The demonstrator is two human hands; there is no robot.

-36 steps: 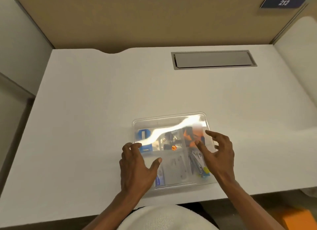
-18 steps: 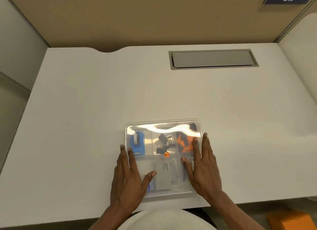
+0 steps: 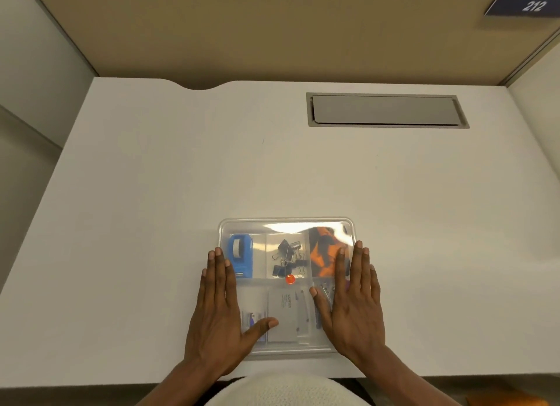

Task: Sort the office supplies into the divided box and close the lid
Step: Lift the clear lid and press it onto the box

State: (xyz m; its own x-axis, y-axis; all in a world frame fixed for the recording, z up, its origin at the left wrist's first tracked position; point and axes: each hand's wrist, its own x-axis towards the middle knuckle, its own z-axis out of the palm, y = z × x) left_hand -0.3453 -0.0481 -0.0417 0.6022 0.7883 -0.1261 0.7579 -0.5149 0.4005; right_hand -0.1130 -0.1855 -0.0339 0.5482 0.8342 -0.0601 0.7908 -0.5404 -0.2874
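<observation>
1. The divided box sits on the white desk, near the front edge and directly in front of me. Its clear lid lies on top, flat, and reflects a band of light along the far side.
2. My left hand lies flat, palm down, on the left edge of the lid. The four fingers are straight and close together and point away from me; the thumb is spread out to the right, over the near compartments. It grips nothing.
3. My right hand lies flat, palm down, on the right edge of the lid. The fingers are straight and nearly together; the thumb angles to the left. It grips nothing.
4. Contents visible through the lid:
   - Far left compartment: a blue tape dispenser.
   - Far middle compartment: black binder clips, with a small orange-red round item at the near edge.
   - Far right compartment: orange and black items, not identifiable.
   - Near middle compartment: a grey card with print too small to read.
   - Near right compartment: metal items, partly hidden under my right hand.
5. A grey recessed panel is set in the desk at the far right, well apart from the box.
</observation>
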